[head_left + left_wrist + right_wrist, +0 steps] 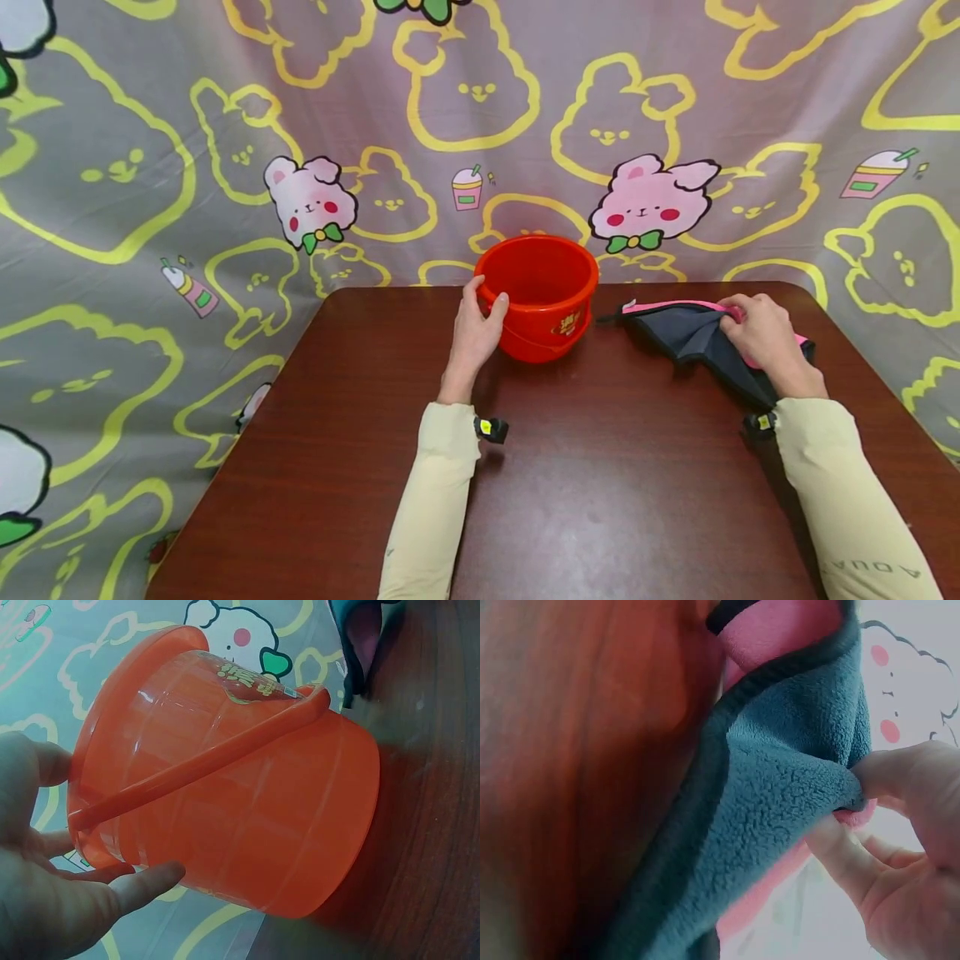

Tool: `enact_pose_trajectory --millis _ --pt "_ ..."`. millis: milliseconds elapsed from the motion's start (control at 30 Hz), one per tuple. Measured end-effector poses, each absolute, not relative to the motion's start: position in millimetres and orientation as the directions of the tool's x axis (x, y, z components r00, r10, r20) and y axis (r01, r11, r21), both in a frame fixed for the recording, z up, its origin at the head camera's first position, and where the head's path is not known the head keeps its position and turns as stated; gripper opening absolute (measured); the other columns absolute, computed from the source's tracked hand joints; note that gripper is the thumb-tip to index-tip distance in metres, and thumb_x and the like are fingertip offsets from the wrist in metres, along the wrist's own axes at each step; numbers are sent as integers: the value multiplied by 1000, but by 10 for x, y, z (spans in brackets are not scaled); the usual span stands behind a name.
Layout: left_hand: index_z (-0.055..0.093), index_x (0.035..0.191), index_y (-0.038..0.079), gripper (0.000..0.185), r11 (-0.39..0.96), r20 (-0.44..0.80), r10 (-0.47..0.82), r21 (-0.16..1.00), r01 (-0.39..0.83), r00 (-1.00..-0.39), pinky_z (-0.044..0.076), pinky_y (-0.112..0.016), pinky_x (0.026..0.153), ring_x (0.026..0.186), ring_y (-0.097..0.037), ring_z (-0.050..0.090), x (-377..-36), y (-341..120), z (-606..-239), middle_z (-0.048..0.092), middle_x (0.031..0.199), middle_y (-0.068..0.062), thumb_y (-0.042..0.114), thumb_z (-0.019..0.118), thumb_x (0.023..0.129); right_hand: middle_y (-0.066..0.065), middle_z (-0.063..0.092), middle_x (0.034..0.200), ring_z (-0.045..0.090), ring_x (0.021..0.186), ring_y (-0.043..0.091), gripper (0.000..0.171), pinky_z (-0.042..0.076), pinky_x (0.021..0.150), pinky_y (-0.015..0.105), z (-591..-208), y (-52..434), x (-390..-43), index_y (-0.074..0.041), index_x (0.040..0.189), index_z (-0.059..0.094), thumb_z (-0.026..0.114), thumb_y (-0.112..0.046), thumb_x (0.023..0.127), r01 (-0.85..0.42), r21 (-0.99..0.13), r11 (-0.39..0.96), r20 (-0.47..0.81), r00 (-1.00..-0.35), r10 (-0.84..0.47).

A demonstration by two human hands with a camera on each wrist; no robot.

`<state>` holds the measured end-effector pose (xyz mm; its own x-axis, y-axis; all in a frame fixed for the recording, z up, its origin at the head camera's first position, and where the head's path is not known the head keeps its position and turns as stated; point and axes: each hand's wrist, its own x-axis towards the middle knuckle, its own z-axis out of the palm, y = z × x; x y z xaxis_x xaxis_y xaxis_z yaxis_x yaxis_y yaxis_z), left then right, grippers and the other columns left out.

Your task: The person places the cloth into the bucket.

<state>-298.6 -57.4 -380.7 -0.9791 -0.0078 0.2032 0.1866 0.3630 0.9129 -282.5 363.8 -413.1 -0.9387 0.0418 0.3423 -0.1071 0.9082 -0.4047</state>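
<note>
A red plastic bucket stands upright near the table's back edge, its handle hanging down against the side. My left hand holds the bucket at the left of its rim, with the thumb on the near side. To the right lies a two-sided cleaning cloth, dark grey on one face and pink on the other, edged in black. My right hand pinches a fold of it between thumb and fingers. In the right wrist view the fuzzy grey face is lifted and bunched at the fingertips.
A dark reddish-brown table spreads under both forearms. Behind and beside it hangs a grey curtain printed with cartoon rabbits, close to the bucket. A black strap device sits at each wrist.
</note>
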Motion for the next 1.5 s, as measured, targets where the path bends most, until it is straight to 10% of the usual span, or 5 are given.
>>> enact_pose_trajectory --millis 833,1067,1500 --pt "35 136 21 54 370 262 -15 898 238 -965 48 -40 91 105 -22 50 -2989 -565 -3817 46 124 -5 40 54 90 21 50 90 55 80 35 17 38 68 38 -3878 3132 -2751 1 94 66 61 -5 79 -293 -523 800 609 -785 110" --pt "35 136 22 54 376 260 -25 897 232 -965 48 -38 89 104 -21 49 -2996 -562 -3840 47 125 -5 40 54 89 16 51 92 43 66 -18 19 31 59 -3 -3742 3022 -2736 -1 97 68 62 -6 80 -300 -552 778 621 -770 144" --pt "36 135 22 51 337 267 -37 911 240 -963 49 -37 87 102 -21 50 -2998 -557 -3853 46 125 -5 38 54 90 -11 48 87 48 71 -21 23 33 59 8 -3372 2870 -2661 -3 101 71 65 -8 79 -382 -599 704 698 -679 225"
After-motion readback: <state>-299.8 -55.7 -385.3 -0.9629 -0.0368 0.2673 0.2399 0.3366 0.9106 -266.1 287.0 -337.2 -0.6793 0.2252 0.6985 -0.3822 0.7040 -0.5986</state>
